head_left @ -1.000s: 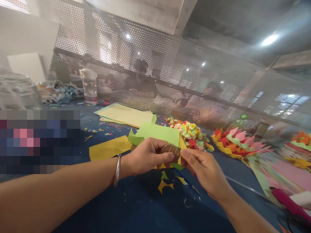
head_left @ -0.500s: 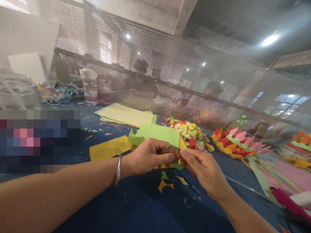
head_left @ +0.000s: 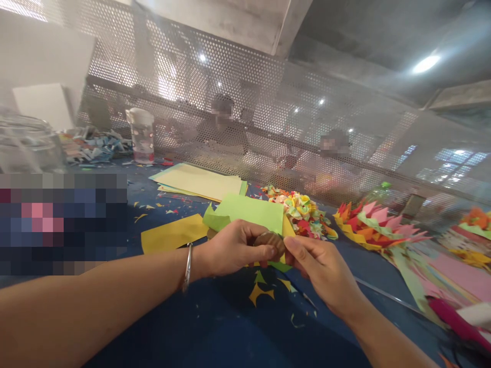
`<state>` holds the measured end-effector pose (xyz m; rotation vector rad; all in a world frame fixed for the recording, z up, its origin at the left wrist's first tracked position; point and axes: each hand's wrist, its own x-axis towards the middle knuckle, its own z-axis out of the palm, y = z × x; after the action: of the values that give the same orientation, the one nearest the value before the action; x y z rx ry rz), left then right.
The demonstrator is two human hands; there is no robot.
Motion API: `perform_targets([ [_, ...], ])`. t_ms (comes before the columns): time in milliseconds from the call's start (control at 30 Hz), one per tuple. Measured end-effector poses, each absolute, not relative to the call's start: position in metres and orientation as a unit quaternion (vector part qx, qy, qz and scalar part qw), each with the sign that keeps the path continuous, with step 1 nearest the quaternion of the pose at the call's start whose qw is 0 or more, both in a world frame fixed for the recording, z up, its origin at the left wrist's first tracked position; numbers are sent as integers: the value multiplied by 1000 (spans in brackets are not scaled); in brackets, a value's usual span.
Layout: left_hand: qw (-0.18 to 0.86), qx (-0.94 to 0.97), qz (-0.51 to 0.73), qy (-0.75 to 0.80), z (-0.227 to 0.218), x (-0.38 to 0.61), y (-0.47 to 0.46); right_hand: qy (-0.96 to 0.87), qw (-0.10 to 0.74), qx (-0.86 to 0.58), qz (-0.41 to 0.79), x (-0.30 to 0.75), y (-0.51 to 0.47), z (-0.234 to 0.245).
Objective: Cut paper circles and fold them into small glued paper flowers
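My left hand (head_left: 233, 248) and my right hand (head_left: 322, 271) meet above the blue table (head_left: 215, 327), both pinching a small brown folded paper piece (head_left: 271, 239). The left thumb and fingers close round its left side; the right fingertips grip its right edge. A silver bangle (head_left: 186, 267) sits on my left wrist. Just behind the hands lie a green paper sheet (head_left: 249, 209) and a yellow sheet (head_left: 172, 233).
A stack of pale yellow sheets (head_left: 199, 181) lies further back, a heap of small folded paper flowers (head_left: 303, 209) and spiky paper shapes (head_left: 372, 225) to the right. A white bottle (head_left: 141, 135) stands by the perforated metal screen (head_left: 268, 102); people sit behind it. Paper scraps (head_left: 261, 294) litter the table.
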<state>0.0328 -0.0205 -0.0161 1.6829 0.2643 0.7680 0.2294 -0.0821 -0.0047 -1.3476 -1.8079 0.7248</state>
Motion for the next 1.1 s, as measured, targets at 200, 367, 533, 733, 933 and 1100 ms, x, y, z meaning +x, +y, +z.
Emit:
perform_targets([
  [200,583,730,332,134,-13,33,-22,-717,372,-532,254,227,-82,-3],
  [367,585,739,305,133,-19,32,-19,-741,346,-531,221,225,-83,-1],
  [533,579,753,279,141,-20,31,-17,-752,329,-536,196,226,-84,-1],
  [733,587,752,276,119,-21,30,-16,-761,314,-534,194,227,-85,0],
  [933,591,751,283,85,-21,31,-17,-766,312,-529,189,228,-85,0],
  [1100,576,762,279,96,-21,31,-16,-771,303,-531,180,227,-85,0],
])
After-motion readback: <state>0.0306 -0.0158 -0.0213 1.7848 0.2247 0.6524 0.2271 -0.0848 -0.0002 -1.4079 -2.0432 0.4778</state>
